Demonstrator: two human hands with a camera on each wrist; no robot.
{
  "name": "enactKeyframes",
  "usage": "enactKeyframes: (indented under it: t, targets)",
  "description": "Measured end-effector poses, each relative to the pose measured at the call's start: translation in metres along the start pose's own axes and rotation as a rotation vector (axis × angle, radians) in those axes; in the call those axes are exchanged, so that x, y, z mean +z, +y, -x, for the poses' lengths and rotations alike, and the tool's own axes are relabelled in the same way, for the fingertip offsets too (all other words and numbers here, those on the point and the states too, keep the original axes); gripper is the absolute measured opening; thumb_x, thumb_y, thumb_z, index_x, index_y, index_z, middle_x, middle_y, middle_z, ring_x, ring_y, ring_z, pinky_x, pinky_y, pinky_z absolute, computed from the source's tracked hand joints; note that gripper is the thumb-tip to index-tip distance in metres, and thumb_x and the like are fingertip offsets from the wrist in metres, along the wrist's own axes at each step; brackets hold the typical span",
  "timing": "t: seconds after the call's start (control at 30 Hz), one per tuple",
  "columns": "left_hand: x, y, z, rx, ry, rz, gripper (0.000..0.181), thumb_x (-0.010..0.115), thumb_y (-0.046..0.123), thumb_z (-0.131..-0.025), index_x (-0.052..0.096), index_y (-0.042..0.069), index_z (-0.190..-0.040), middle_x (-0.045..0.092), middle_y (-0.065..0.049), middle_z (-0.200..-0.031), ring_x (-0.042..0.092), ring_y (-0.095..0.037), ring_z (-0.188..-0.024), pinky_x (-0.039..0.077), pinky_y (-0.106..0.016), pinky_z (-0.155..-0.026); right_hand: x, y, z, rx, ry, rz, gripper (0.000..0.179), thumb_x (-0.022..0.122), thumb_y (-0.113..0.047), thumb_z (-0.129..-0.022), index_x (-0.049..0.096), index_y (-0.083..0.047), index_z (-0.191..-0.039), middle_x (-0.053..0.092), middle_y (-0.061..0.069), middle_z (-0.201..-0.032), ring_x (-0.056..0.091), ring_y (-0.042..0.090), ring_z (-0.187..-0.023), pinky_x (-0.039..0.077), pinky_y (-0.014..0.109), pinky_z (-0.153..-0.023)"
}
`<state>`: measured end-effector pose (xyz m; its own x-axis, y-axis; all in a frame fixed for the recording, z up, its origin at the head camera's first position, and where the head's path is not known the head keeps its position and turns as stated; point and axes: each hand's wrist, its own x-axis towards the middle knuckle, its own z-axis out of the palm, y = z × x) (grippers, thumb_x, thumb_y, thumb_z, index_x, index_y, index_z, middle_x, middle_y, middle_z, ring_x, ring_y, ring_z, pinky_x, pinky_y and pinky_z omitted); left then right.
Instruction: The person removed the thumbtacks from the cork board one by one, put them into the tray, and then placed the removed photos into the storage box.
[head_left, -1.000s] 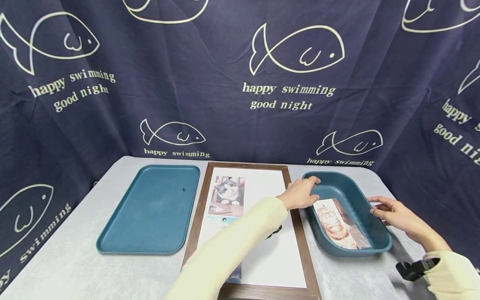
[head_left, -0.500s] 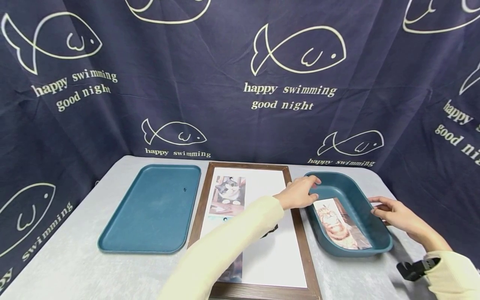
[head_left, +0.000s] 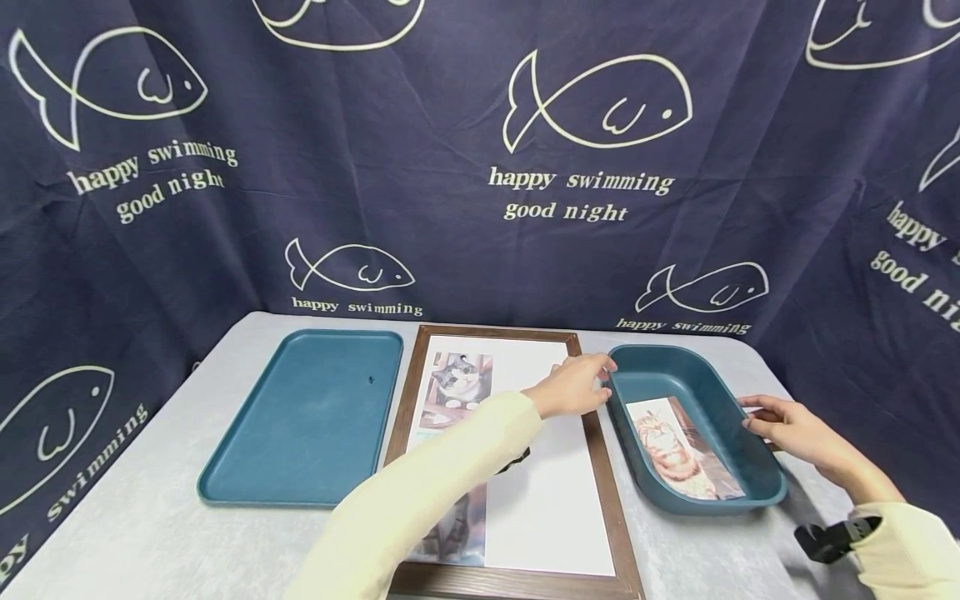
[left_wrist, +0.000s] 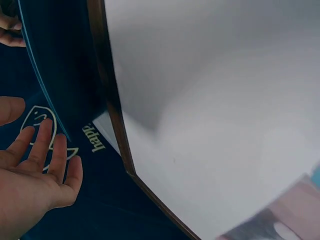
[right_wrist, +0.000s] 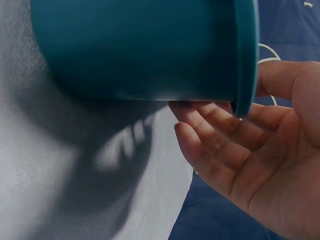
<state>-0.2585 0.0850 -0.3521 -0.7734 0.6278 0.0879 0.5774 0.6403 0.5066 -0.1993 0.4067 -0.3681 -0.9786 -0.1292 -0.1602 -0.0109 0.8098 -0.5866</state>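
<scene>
My left hand [head_left: 572, 387] hovers over the right side of a wood-framed white board [head_left: 543, 500], fingertips near the left rim of a deep teal bin [head_left: 678, 367]. In the left wrist view that hand [left_wrist: 42, 185] has loosely bent, spread fingers and holds nothing. My right hand [head_left: 787, 429] grips the bin's right rim, thumb at the top edge and fingers along the outer wall [right_wrist: 150, 55]. Cat photo cards [head_left: 678, 450] lie in the bin, a white-edged one over a darker one. On the board are a grey-and-white cat picture [head_left: 457, 387] and a lower picture [head_left: 465, 525], partly behind my sleeve.
A flat teal tray [head_left: 300, 425] lies on the grey tabletop [head_left: 142, 500] left of the board. Dark blue cloth [head_left: 450, 125] with fish drawings hangs behind and at the sides. My left sleeve [head_left: 427, 492] crosses the board.
My left hand has moved left, off the bin's rim to over the board's edge. The left sleeve has shifted left, showing more of the lower picture. The right hand and the bin stay put.
</scene>
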Motion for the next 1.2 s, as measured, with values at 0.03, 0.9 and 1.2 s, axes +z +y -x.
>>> enactKeyframes:
  t: [0.03, 0.9, 1.2]
  targets:
    - [-0.001, -0.002, 0.001, 0.003, 0.004, -0.001, 0.038, 0.055, 0.02, -0.089, 0.049, 0.016, -0.126, 0.06, 0.002, -0.116, 0.054, -0.016, -0.106, 0.037, -0.03, -0.08, 0.0, -0.001, 0.0, -0.002, 0.003, -0.001, 0.047, 0.047, -0.017, -0.094, 0.038, 0.015, -0.126, 0.056, 0.031, -0.111, 0.051, -0.007, -0.078, 0.048, 0.03, -0.064]
    - [-0.023, -0.06, 0.033, -0.112, 0.037, -0.059, 0.04, 0.058, 0.019, -0.088, 0.048, 0.015, -0.126, 0.06, -0.001, -0.117, 0.052, -0.023, -0.11, 0.038, -0.037, -0.087, -0.003, -0.03, 0.0, -0.281, 0.322, -0.018, 0.034, 0.057, -0.003, -0.085, 0.05, 0.01, -0.115, 0.044, -0.039, -0.092, 0.051, -0.015, -0.076, 0.043, 0.011, -0.062]
    - [-0.03, -0.079, 0.046, -0.143, 0.041, -0.027, 0.04, 0.058, 0.016, -0.088, 0.048, 0.011, -0.126, 0.059, -0.006, -0.117, 0.051, -0.028, -0.11, 0.036, -0.043, -0.092, 0.006, -0.053, -0.006, -0.375, 0.336, 0.03, 0.034, 0.061, -0.007, -0.085, 0.053, 0.005, -0.115, 0.046, -0.031, -0.101, 0.052, -0.013, -0.081, 0.043, 0.009, -0.064]
